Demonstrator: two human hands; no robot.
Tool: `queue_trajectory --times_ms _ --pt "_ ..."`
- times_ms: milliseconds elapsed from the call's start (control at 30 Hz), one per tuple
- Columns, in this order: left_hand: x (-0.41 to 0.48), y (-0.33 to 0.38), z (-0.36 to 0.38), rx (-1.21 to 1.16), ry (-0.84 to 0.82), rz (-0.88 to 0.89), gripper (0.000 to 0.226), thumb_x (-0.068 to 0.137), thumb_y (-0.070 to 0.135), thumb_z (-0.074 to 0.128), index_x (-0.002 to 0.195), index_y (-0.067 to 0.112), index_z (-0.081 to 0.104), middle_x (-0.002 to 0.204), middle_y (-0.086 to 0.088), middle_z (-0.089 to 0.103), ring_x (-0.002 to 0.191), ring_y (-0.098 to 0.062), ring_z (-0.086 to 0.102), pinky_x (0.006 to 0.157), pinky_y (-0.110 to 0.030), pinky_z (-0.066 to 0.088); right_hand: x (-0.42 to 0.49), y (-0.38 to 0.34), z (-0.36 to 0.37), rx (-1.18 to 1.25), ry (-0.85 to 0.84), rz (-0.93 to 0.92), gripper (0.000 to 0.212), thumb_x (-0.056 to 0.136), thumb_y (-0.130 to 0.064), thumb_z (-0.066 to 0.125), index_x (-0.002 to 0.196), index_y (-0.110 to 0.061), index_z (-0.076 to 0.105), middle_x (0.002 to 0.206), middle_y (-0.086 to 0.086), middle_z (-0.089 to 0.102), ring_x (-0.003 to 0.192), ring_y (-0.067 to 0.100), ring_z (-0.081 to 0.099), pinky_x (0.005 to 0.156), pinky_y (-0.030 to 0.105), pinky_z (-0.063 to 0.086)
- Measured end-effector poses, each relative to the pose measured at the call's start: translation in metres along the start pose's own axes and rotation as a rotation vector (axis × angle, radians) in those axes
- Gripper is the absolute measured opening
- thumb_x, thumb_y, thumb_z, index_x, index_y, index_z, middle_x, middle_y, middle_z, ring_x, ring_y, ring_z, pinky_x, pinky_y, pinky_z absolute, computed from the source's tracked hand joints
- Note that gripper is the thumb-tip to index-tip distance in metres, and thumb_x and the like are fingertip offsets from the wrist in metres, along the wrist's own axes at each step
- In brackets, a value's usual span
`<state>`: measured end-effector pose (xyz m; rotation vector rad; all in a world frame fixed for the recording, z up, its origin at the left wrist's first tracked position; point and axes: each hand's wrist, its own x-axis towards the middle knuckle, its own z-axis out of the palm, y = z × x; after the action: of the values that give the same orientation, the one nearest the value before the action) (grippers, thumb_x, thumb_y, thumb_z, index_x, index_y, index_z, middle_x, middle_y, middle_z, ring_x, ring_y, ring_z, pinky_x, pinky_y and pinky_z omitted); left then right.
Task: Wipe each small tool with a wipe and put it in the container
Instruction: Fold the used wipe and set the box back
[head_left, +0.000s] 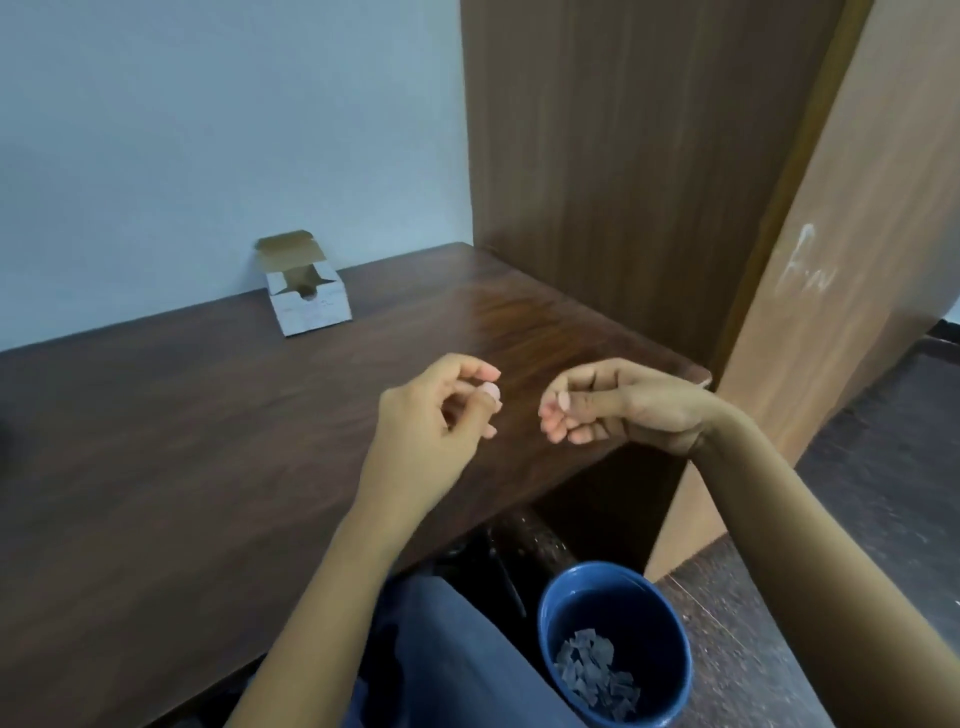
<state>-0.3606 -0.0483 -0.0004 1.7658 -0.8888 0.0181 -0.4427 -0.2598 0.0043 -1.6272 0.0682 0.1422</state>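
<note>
Left hand (434, 415) and right hand (623, 405) hover close together — fingers (557, 434) curled.

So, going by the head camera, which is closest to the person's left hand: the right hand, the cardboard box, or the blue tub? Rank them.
1. Right hand: just right of the left hand, over the table's front edge.
2. Cardboard box, back left by the wall, and blue tub, down below the table edge: too close to call.

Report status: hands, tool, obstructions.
Left hand pinches small pale piece. Right hand curled, contents unclear. Blue bin below, nothing blocking it.
</note>
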Motion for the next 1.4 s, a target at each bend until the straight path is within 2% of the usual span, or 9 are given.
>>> queue_trajectory --times_ms 333,500,733,1000,1100,1167,1233,1300,1400 --pt "0.087 -0.075 -0.083 0.110 0.176 -0.154 0.008 0.092 0.011 0.057 0.093 0.012 0.065 0.078 -0.004 0.071 0.062 -0.008 0.068 0.063 -0.020 0.057 0.166 -0.049 0.027 0.237 0.191 0.031 0.011 0.093 -0.013 0.058 0.090 -0.011 0.068 0.080 0.000 0.069 0.071 0.008 0.066 0.061 0.016 0.051" --pt "0.108 -0.135 -0.103 0.130 0.350 -0.303 0.007 0.091 0.013 0.057 0.095 0.010 0.063 0.079 -0.003 0.069 0.065 -0.012 0.068 0.069 -0.027 0.059 0.241 -0.031 0.038 0.422 0.318 0.132 0.004 0.089 -0.015 0.064 0.088 -0.012 0.067 0.085 0.001 0.068 0.078 0.011 0.063 0.067 0.019 0.048" --pt "0.144 -0.187 -0.118 0.161 0.472 -0.437 0.046 0.089 0.024 0.063 0.129 0.010 0.045 0.113 -0.002 0.055 0.093 -0.012 0.055 0.081 -0.022 0.041 0.337 -0.010 0.046 0.550 0.609 0.089 0.022 0.087 -0.010 0.067 0.107 -0.001 0.062 0.083 0.007 0.064 0.075 0.013 0.063 0.048 0.015 0.051" --pt "0.181 -0.224 -0.114 0.157 0.555 -0.427 0.072 0.089 0.032 0.060 0.149 0.017 0.024 0.145 -0.010 0.044 0.133 -0.024 0.041 0.107 -0.036 0.037 0.421 -0.014 0.029 0.322 0.713 0.040 0.021 0.090 -0.017 0.061 0.100 0.001 0.064 0.075 0.005 0.061 0.063 0.012 0.055 0.060 0.022 0.051" --pt "0.182 -0.233 -0.113 0.237 0.526 -0.337 0.071 0.090 0.032 0.057 0.150 0.024 0.020 0.140 -0.007 0.050 0.127 -0.024 0.046 0.104 -0.035 0.041 0.445 -0.026 0.024 0.115 0.677 0.001 0.031 0.095 -0.022 0.052 0.111 0.003 0.061 0.075 0.002 0.059 0.065 0.012 0.052 0.062 0.022 0.047" --pt "0.184 -0.237 -0.114 0.251 0.522 -0.301 0.068 0.090 0.030 0.055 0.150 0.028 0.022 0.139 -0.003 0.051 0.126 -0.022 0.048 0.101 -0.033 0.041 0.454 -0.037 0.025 0.092 0.568 0.020 0.036 0.099 -0.027 0.045 0.122 0.000 0.054 0.091 0.004 0.063 0.076 0.015 0.056 0.062 0.022 0.045" --pt "0.186 -0.241 -0.113 0.242 0.505 -0.264 0.065 0.090 0.026 0.055 0.148 0.033 0.026 0.144 0.004 0.046 0.128 -0.018 0.046 0.103 -0.032 0.041 0.461 -0.045 0.027 0.146 0.422 0.067 0.041 0.102 -0.036 0.036 0.124 -0.003 0.049 0.108 0.008 0.062 0.086 0.019 0.059 0.062 0.025 0.046" --pt "0.188 -0.246 -0.112 0.241 0.474 -0.229 0.063 0.088 0.025 0.054 0.145 0.037 0.030 0.149 0.008 0.041 0.130 -0.015 0.045 0.106 -0.037 0.042 0.467 -0.050 0.029 0.216 0.311 0.094 0.053 0.102 -0.046 0.026 0.122 -0.003 0.049 0.106 0.009 0.063 0.091 0.024 0.060 0.068 0.029 0.045" --pt "0.189 -0.250 -0.112 0.250 0.458 -0.254 0.063 0.087 0.030 0.055 0.144 0.040 0.029 0.147 0.006 0.044 0.128 -0.015 0.047 0.104 -0.040 0.044 0.474 -0.053 0.026 0.370 0.285 0.074 0.073 0.097 -0.061 0.017 0.121 -0.003 0.055 0.106 0.009 0.066 0.105 0.029 0.062 0.075 0.032 0.047"
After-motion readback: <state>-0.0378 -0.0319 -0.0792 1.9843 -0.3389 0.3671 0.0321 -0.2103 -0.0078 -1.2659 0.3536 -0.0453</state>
